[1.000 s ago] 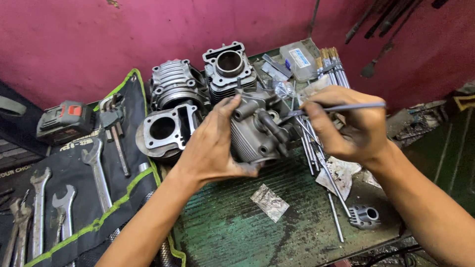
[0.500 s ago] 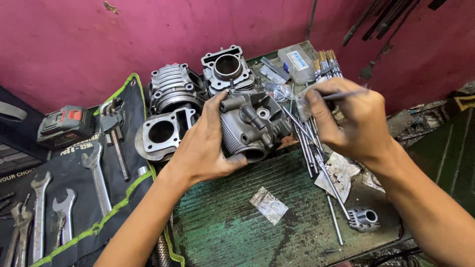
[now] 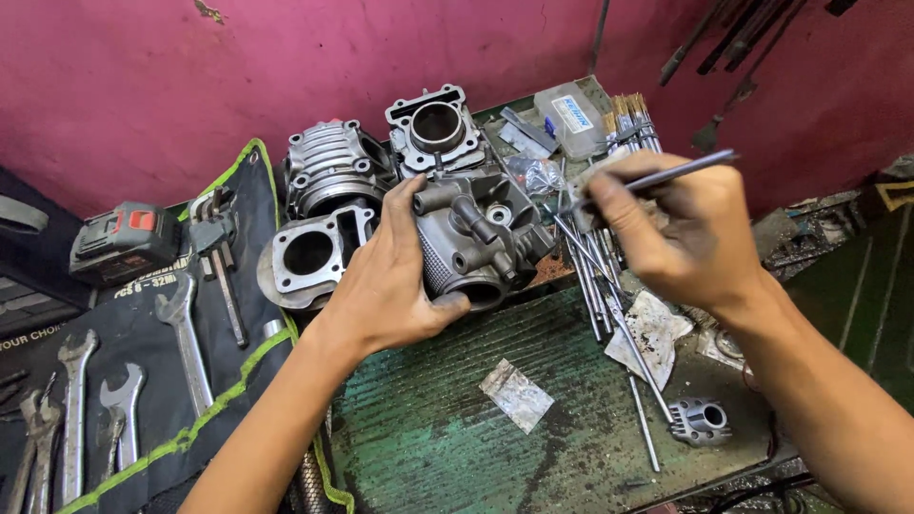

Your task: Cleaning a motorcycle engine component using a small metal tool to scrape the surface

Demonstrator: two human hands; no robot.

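Cylinder head (image 3: 476, 243), grey and finned, sits tilted at the back of the green surface (image 3: 447, 438), and we have our left hand (image 3: 386, 286) clamped around its near side, thumb under the lower edge and fingers wrapped over the top. Our right hand (image 3: 681, 233) is pinched shut on a thin metal rod (image 3: 657, 178), whose tip points toward the head's right flank; whether the tip touches the casting we cannot tell.

Just behind the head stand three cylinder blocks (image 3: 328, 171) (one with its bore facing up), and to the right lies a spread of long thin rods (image 3: 595, 286). A small grey fitting (image 3: 700, 422) rests near the front right corner, well apart from the head, and a scrap of foil (image 3: 515, 394) lies in front of it. Spanners lie in the tool roll (image 3: 162, 352) to the left.

To work well here, we judge the left hand should keep the head steady and tilted, while the rod is guided lightly so it does not slip on the metal.
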